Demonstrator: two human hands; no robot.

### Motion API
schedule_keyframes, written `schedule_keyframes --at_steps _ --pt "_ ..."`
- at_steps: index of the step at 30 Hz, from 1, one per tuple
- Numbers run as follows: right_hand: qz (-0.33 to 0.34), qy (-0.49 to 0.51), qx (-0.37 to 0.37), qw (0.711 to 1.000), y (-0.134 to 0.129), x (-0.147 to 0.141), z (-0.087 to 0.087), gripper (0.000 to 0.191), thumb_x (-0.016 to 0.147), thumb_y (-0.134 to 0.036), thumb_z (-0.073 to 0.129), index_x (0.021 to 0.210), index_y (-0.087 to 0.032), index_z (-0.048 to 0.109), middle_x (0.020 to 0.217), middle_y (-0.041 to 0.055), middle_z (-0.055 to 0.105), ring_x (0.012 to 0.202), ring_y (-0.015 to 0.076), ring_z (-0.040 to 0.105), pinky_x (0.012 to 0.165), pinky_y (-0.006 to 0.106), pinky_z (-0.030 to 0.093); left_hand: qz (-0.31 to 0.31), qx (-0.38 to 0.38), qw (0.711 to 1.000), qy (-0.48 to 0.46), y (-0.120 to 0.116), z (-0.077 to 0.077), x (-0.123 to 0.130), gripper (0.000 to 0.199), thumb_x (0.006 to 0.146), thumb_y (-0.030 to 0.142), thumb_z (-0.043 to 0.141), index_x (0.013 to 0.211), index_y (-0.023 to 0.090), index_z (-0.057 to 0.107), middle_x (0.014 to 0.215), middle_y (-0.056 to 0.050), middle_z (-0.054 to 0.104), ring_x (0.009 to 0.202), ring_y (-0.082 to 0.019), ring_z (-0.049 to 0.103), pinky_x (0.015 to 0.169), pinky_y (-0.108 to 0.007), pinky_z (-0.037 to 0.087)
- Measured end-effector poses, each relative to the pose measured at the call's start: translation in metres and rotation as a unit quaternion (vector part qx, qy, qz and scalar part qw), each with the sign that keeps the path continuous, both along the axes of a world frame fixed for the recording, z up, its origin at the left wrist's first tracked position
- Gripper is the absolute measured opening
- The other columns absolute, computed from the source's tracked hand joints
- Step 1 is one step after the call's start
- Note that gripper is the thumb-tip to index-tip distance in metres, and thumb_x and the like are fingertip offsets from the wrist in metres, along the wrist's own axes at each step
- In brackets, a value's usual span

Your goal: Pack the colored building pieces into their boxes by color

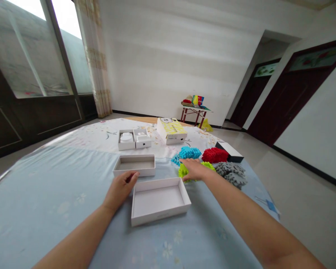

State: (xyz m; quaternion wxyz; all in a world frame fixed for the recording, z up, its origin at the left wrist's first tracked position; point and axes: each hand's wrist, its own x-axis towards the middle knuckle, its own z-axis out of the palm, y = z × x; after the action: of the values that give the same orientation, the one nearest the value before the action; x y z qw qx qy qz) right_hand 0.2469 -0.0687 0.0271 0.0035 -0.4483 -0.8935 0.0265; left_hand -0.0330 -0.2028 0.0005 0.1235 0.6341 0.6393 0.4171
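Observation:
My right hand [195,169] reaches over a heap of lime-green plastic pieces [183,171], its fingers stretched and apart. Blue pieces [189,152] lie just beyond it, with red pieces [215,155] and grey pieces [232,173] to its right. On the left, my left hand [121,189] rests with curled fingers at the near wall of a shallow white box [147,172]. Nothing shows in its grasp. A larger open white box [161,216], with nothing inside, stands between my forearms.
Farther back, two small white boxes [126,147] hold white items. A yellow and white carton [176,140] stands behind the pieces, and a black and white box [233,151] lies to the right. A flowered cloth [58,179] covers the table. A small side table [197,109] stands by the wall.

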Motion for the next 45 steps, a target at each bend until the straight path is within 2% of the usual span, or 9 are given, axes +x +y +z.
schedule_keyframes --at_steps 9,18,26,32,39,45 --pt "0.049 -0.047 -0.015 0.998 0.007 0.001 0.003 0.067 0.050 -0.037 0.074 0.112 -0.024 0.055 0.112 0.0110 0.057 0.104 0.0302 0.050 0.084 0.036 0.034 -0.012 -0.006 1.000 -0.005 0.001 -0.003 -0.001 0.034 0.081 0.043 0.041 0.077 0.019 0.064 0.070 0.000 0.066 0.068 -0.017 0.059 0.063 -0.024 0.043" --pt "0.059 -0.042 -0.032 0.997 0.004 -0.003 -0.001 0.070 0.047 -0.028 0.074 0.113 -0.022 0.051 0.109 0.0106 0.060 0.102 0.0302 0.053 0.088 0.038 0.032 -0.014 -0.009 1.000 -0.007 0.003 -0.007 -0.003 0.035 0.081 0.043 0.040 0.077 0.018 0.065 0.070 -0.001 0.066 0.068 -0.017 0.059 0.063 -0.024 0.043" --pt "0.063 -0.103 -0.049 0.991 0.004 -0.005 0.003 0.070 0.053 -0.035 0.070 0.118 -0.022 0.047 0.113 0.0108 0.058 0.106 0.0305 0.051 0.092 0.042 0.028 -0.013 -0.020 1.000 -0.011 0.003 -0.006 -0.002 0.036 0.081 0.044 0.040 0.076 0.017 0.064 0.070 -0.001 0.065 0.069 -0.017 0.059 0.063 -0.023 0.042" --pt "0.077 -0.115 -0.056 0.989 0.001 -0.006 0.005 0.070 0.054 -0.032 0.070 0.119 -0.022 0.047 0.113 0.0103 0.058 0.107 0.0299 0.050 0.095 0.043 0.025 -0.004 -0.026 1.000 -0.004 0.005 -0.005 -0.002 0.038 0.080 0.046 0.040 0.078 0.018 0.065 0.067 0.000 0.064 0.066 -0.017 0.058 0.061 -0.023 0.041" --pt "0.075 -0.083 -0.015 0.994 -0.006 -0.002 0.006 0.060 0.057 -0.026 0.066 0.115 -0.022 0.050 0.109 0.0102 0.059 0.103 0.0285 0.052 0.094 0.043 0.024 -0.006 -0.020 1.000 0.010 0.005 -0.006 -0.002 0.038 0.080 0.046 0.040 0.079 0.018 0.065 0.065 0.000 0.064 0.065 -0.017 0.058 0.060 -0.023 0.041" --pt "0.044 -0.024 0.035 0.998 -0.009 0.001 0.022 0.057 0.062 -0.035 0.065 0.115 -0.020 0.050 0.109 0.0105 0.059 0.104 0.0268 0.051 0.091 0.037 0.029 -0.001 -0.021 1.000 0.003 0.005 -0.006 -0.002 0.038 0.079 0.046 0.041 0.079 0.018 0.066 0.069 0.000 0.066 0.066 -0.017 0.059 0.061 -0.022 0.042"
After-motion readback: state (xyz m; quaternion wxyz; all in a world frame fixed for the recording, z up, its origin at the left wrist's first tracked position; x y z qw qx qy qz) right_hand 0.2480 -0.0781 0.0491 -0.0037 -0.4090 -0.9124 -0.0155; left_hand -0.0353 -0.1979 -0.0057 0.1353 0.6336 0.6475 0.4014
